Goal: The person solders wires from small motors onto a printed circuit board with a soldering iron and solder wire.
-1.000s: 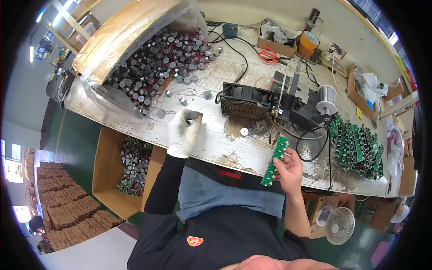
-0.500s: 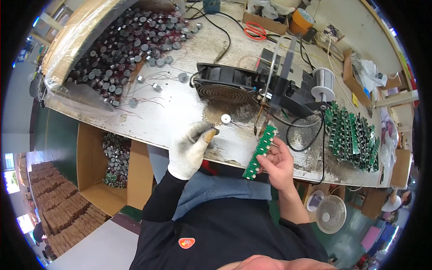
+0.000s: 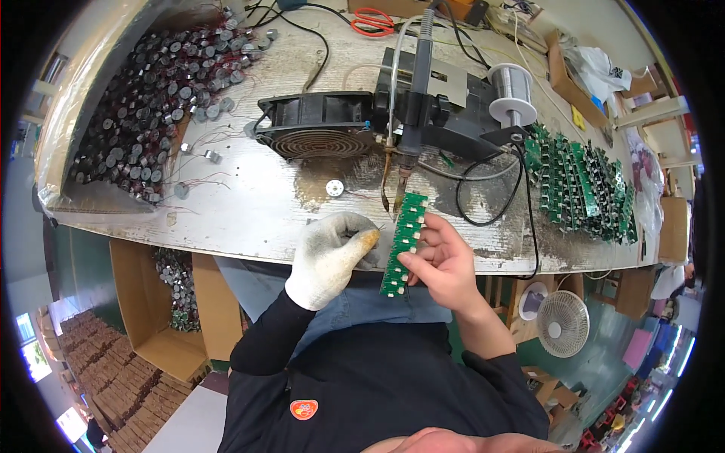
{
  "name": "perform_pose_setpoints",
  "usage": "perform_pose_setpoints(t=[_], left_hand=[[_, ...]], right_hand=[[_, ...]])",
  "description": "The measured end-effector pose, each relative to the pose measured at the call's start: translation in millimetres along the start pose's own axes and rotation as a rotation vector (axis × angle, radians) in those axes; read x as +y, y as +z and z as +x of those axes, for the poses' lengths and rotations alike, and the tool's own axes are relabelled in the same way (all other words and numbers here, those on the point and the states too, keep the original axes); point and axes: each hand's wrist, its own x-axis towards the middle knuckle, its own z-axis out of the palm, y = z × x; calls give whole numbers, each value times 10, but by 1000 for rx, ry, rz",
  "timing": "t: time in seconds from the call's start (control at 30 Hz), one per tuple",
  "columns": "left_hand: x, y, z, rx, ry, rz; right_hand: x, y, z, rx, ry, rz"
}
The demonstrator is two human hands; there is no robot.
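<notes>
My right hand (image 3: 442, 260), bare, grips a long green circuit board strip (image 3: 404, 245) with small white parts along it, thumb on its face. The strip stands nearly upright in the picture, its far end just below the soldering iron tip (image 3: 402, 181). Close to the strip's left edge, my left hand (image 3: 332, 253) in a white glove is closed in a pinch, its thumb tip stained yellow-brown. A fine line shows at those fingertips, too small to make out. Beyond the left hand, a small round white-faced motor (image 3: 334, 188) lies on the worn table with a thin wire.
A black fan (image 3: 317, 124) stands beside the soldering stand, which carries a solder wire spool (image 3: 512, 94). At left, many small motors (image 3: 162, 98) with red wires fill a plastic-wrapped box. Stacked green boards (image 3: 581, 181) lie at right. A cable (image 3: 521, 219) loops across the table.
The view has shifted, with table items now further left. My right hand has brought the board strip closer to my left hand and turned it more upright, its far end near the iron tip.
</notes>
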Motion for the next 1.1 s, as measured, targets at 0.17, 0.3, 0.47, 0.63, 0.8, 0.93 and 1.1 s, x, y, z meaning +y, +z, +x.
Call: perform_pose_setpoints(t=[0.17, 0.3, 0.47, 0.63, 0.8, 0.93, 1.1], left_hand=[[-9, 73, 32, 27, 122, 134], [-22, 100, 37, 80, 98, 71], [-28, 109, 54, 112, 140, 110], [-40, 120, 55, 158, 172, 106], [-49, 117, 90, 174, 221, 207], [-38, 115, 80, 186, 257, 199], [-44, 113, 81, 175, 242, 241]], right_hand=[[19, 2, 6, -49, -3, -4], [36, 24, 6, -58, -28, -10], [39, 29, 14, -66, -53, -20], [30, 47, 25, -57, -75, -25], [28, 54, 16, -38, -71, -17], [15, 72, 21, -31, -75, -16], [35, 58, 20, -37, -84, -33]])
